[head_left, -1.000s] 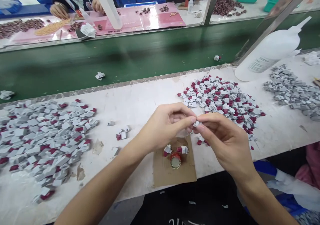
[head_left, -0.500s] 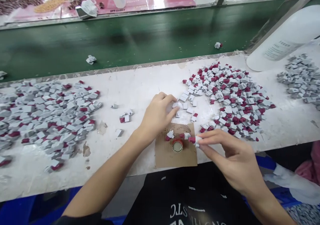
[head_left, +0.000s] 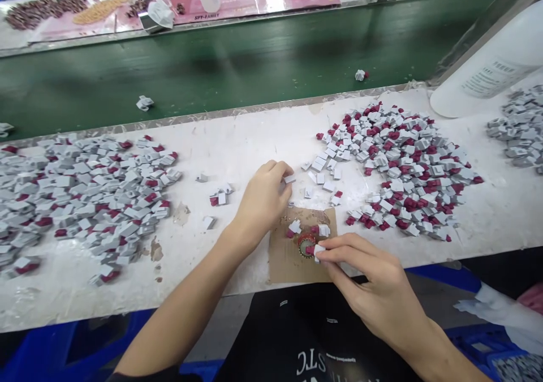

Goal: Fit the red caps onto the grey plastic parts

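My left hand (head_left: 267,198) is closed, pinching a small grey plastic block (head_left: 289,179) above the table. Between the thumb and fingers of my right hand (head_left: 365,274) is a small grey and dark red piece (head_left: 317,250), its red end at the bottle cap (head_left: 306,245). The cap lies open side up on a square of brown cardboard (head_left: 288,263). Two more grey and red pieces rest on the cardboard, one (head_left: 293,228) behind the cap to the left, the other (head_left: 321,230) to the right. Loose grey blocks (head_left: 320,178) lie just beyond my hands.
Large heaps of grey and red pieces lie on the left (head_left: 97,195) and right (head_left: 407,167) of the white table. A white bottle (head_left: 479,71) leans in at the back right. Beyond the table's far edge runs a green belt (head_left: 254,65) carrying a few pieces.
My right hand has moved left and brought its piece to the bottle cap. My left hand has picked up a grey block and drawn slightly back from the loose ones.
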The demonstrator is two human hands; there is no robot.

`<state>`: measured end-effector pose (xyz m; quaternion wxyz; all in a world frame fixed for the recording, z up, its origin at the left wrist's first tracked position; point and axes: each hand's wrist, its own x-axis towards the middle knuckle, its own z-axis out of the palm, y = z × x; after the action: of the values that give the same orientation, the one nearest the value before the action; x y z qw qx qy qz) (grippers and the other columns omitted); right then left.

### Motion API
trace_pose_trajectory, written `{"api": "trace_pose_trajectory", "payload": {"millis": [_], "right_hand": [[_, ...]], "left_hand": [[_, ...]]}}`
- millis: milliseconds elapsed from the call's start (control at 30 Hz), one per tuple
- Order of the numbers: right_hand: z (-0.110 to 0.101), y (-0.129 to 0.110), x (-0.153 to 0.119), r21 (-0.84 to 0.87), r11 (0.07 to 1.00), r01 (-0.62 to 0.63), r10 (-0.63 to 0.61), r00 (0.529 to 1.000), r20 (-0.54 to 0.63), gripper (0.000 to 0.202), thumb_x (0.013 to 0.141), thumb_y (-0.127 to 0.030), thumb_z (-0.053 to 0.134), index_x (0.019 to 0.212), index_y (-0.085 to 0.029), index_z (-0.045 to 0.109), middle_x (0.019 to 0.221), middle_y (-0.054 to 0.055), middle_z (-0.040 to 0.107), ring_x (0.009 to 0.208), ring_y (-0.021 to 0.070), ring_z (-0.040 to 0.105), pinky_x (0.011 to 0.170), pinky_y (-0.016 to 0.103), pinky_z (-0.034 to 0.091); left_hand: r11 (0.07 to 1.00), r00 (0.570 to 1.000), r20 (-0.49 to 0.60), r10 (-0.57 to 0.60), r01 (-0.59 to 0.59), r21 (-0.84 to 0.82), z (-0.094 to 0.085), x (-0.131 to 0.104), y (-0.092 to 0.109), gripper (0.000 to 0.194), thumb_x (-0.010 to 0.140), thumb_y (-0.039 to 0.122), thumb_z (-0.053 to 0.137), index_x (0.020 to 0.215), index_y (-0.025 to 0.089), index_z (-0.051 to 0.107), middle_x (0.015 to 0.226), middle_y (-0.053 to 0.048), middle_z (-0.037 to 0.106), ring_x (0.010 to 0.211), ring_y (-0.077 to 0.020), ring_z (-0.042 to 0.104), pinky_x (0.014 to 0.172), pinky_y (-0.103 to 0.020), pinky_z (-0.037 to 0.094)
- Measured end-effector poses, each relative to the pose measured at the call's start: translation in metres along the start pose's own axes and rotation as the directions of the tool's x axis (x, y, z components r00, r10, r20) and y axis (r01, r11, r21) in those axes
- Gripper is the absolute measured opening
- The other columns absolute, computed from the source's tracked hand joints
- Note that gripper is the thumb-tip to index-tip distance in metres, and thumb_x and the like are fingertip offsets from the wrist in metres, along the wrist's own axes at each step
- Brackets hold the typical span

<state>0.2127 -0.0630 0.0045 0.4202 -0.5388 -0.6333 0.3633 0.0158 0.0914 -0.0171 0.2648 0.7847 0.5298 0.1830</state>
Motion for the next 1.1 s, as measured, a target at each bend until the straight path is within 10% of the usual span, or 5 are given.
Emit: {"api": "trace_pose_trajectory", "payload": {"millis": [367, 567, 800, 1100], "right_hand": [[-0.018, 0.004, 0.015, 0.279, 0.937, -0.212, 0.251, 0.961, -0.112, 0.015, 0.098, -0.021, 0.087, 0.099, -0.035, 0.092, 0.099, 0.000, 0.089, 0.095, 0.0202, 0.085, 0.083, 0.028, 0.071], [-0.025, 0.018, 0.032, 0.528, 0.787, -0.318, 0.461, 0.872, -0.162, 0.012, 0.085, -0.038, 0.102, 0.094, -0.035, 0.095, 0.092, 0.001, 0.089, 0.085, 0.0180, 0.085, 0.078, 0.025, 0.071], [-0.019, 0.014, 0.046, 0.613, 0.743, -0.268, 0.457, 0.872, -0.173, 0.019, 0.085, -0.039, 0.103, 0.101, -0.034, 0.095, 0.103, 0.001, 0.091, 0.097, 0.0191, 0.086, 0.088, 0.027, 0.072], [-0.017, 0.008, 0.058, 0.562, 0.807, -0.179, 0.378, 0.888, -0.260, 0.015, 0.091, -0.038, 0.099, 0.105, -0.036, 0.094, 0.105, 0.001, 0.091, 0.099, 0.0228, 0.084, 0.090, 0.036, 0.072]], "left_hand": [[0.987, 0.986, -0.156, 0.063, -0.039, 0.153, 0.008, -0.008, -0.028, 0.021, 0.111, 0.014, 0.060, 0.125, 0.015, 0.074, 0.122, -0.017, 0.071, 0.116, -0.0326, 0.070, 0.099, -0.048, 0.061], [0.984, 0.992, -0.078, -0.095, 0.082, -0.157, -0.006, -0.004, -0.023, 0.012, 0.104, 0.020, 0.072, 0.111, 0.020, 0.082, 0.109, -0.010, 0.080, 0.099, -0.0263, 0.076, 0.091, -0.043, 0.064], [0.577, 0.960, 0.229, -0.164, 0.281, -0.767, -0.018, -0.015, 0.027, 0.026, 0.099, 0.034, 0.087, 0.120, 0.018, 0.084, 0.095, -0.007, 0.086, 0.084, -0.0214, 0.082, 0.080, -0.035, 0.070], [0.207, 0.942, 0.308, -0.133, 0.331, -0.921, -0.012, -0.026, 0.046, 0.029, 0.095, 0.029, 0.096, 0.117, 0.018, 0.081, 0.117, -0.009, 0.087, 0.104, -0.0245, 0.088, 0.096, -0.034, 0.072]]}}
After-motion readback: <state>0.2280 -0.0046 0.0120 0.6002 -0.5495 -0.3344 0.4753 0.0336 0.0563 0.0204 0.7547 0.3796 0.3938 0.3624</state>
